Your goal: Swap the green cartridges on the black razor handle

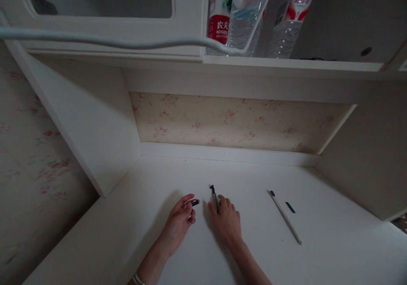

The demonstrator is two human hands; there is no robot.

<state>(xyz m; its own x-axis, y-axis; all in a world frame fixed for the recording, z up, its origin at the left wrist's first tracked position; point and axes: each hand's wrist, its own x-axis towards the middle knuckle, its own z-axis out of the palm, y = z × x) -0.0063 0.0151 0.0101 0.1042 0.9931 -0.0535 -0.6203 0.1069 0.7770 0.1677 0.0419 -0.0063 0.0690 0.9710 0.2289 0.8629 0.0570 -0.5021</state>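
My left hand point(179, 223) rests on the white desk point(333, 251) and pinches a small light piece with a dark tip point(193, 202), perhaps a pen part. Just to its right, my right hand point(226, 220) grips a thin dark pen point(214, 195) whose tip points away from me. The two hands lie close together near the desk's middle. A long white pen point(285, 217) lies on the desk to the right of my right hand, with a small dark cap point(290, 207) beside it.
A white shelf unit rises behind the desk, with floral wallpaper point(229, 121) at the back. Plastic water bottles point(244, 13) stand on the upper shelf. A white cable point(95, 41) hangs across the top. A side panel point(89, 124) closes the left.
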